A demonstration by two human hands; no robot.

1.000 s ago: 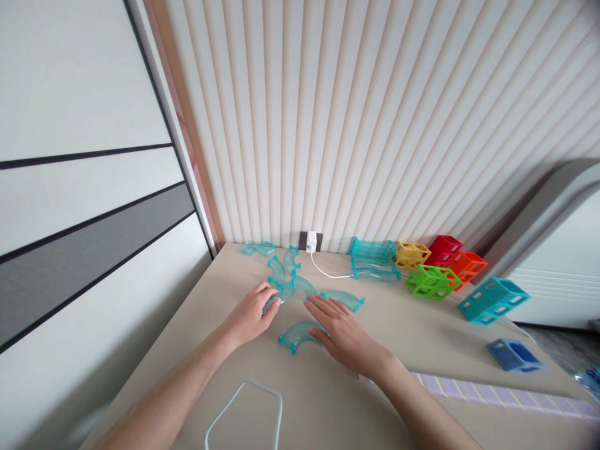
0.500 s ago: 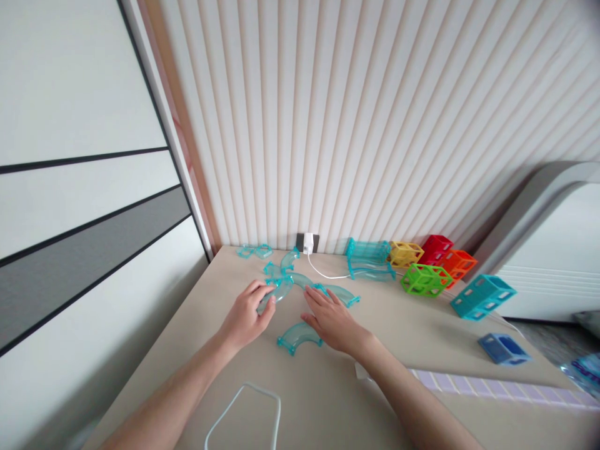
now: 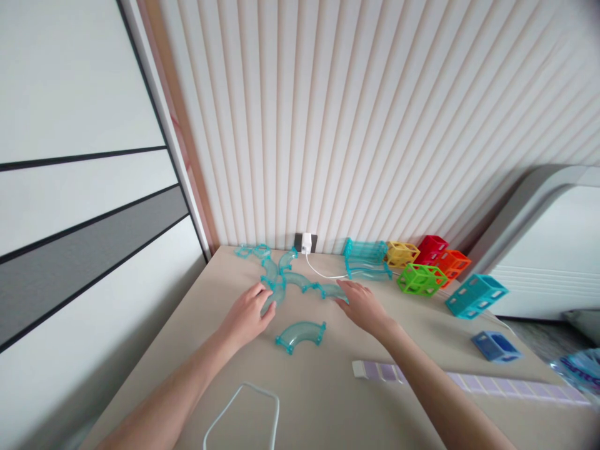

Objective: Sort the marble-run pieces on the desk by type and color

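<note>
My left hand [image 3: 247, 315] has its fingers and thumb around the near end of a clear teal curved tube piece [image 3: 277, 294]. Another such curved tube piece [image 3: 332, 290] lies to the right, its right end gripped by my right hand [image 3: 362, 305]; the fingers partly cover it. Between my hands, a third curved piece [image 3: 296, 280] meets the others. Two more curved pieces, one upper [image 3: 287, 259] and one left [image 3: 269, 270], adjoin this cluster. In front of it a separate arched tube piece [image 3: 302, 334] lies flat on the table.
Teal rings [image 3: 253, 250] lie at the back left. Straight teal tubes [image 3: 368, 253] stand by the wall, beside yellow [image 3: 402, 253], red [image 3: 431, 249], orange [image 3: 454, 265], green [image 3: 422, 279] and teal [image 3: 475, 295] frames. A white charger [image 3: 306, 242], blue block [image 3: 495, 347] and purple strip [image 3: 506, 387] are also there.
My right hand has moved right, from the middle of the cluster to the right piece's end. My left hand stays at its curved piece. The arched piece now shows fully.
</note>
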